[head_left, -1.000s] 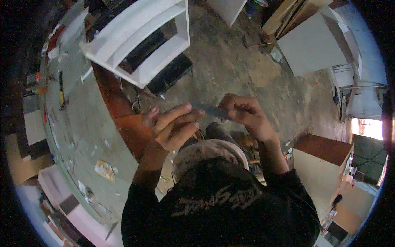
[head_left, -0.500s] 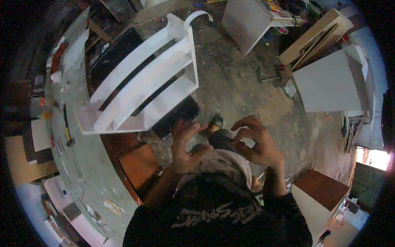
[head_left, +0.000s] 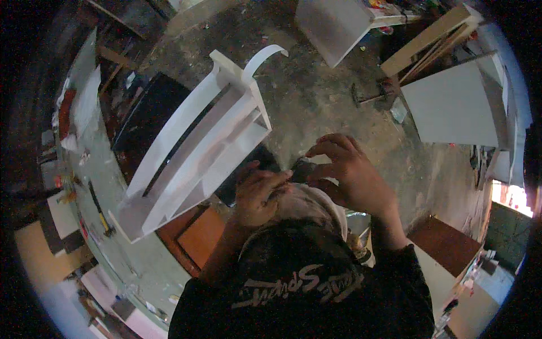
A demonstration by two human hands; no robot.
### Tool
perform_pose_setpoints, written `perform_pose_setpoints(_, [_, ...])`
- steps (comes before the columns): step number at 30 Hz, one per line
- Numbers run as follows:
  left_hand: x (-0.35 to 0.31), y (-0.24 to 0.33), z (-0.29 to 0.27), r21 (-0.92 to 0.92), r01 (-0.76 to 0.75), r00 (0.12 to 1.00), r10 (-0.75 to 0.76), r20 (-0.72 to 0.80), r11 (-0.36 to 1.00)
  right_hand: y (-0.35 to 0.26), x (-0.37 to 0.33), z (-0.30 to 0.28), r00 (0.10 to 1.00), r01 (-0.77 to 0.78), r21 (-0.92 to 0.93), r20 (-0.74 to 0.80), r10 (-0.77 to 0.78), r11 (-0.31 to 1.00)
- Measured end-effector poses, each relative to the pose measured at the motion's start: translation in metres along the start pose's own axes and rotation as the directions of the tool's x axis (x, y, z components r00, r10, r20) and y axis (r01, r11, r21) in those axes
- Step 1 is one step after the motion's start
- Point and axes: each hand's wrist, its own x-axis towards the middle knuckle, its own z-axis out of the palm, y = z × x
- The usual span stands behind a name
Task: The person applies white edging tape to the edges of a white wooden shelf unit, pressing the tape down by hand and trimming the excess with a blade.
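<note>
Hovering over the pale cloth (head_left: 309,204) at the waist, just beyond the black shirt (head_left: 220,299), are two bare hands. The left hand (head_left: 259,195) has its fingers bent; whether it grips anything I cannot tell. Beside it, a little apart, the right hand (head_left: 351,172) curves its fingers with gaps between them, and its grip is likewise too dim to judge. Ahead and to the left, near the left hand, a white shelf unit (head_left: 209,147) with curved boards lies tilted, its near corner over the greenish bench (head_left: 132,260). An orange-brown panel (head_left: 203,234) sits below it. On the bench rests a black-and-yellow hammer (head_left: 100,209). Farther off, a pale grey panel (head_left: 451,104) and a light wooden frame (head_left: 432,42) stand across the stained floor (head_left: 316,107).
</note>
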Motion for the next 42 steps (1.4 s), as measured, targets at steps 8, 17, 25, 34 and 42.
perform_pose_setpoints(8, [0.009,-0.045,-0.020,-0.336,0.114,0.959,-0.192,-0.208,0.935,-0.007,0.021,0.011,0.993,-0.106,-0.167,-0.074,0.095,0.980])
perform_pose_setpoints(17, [0.018,-0.033,-0.026,0.092,-0.035,0.988,0.020,0.155,0.995,0.001,0.050,0.033,0.998,-0.047,-0.146,0.029,0.052,0.988])
perform_pose_setpoints(25, [0.040,-0.058,-0.007,-0.646,0.360,0.781,-0.596,-0.187,0.674,0.011,0.059,0.110,0.789,-0.332,0.815,-0.036,0.613,0.475])
perform_pose_setpoints(34, [0.050,-0.069,0.005,-0.773,0.258,0.732,-0.640,-0.236,0.580,0.010,0.091,0.148,0.844,-0.342,0.898,0.164,0.510,0.276])
perform_pose_setpoints(42, [0.044,-0.076,0.004,-0.758,0.312,0.688,-0.687,-0.235,0.572,0.011,0.102,0.141,0.769,-0.470,0.838,0.234,0.595,0.278])
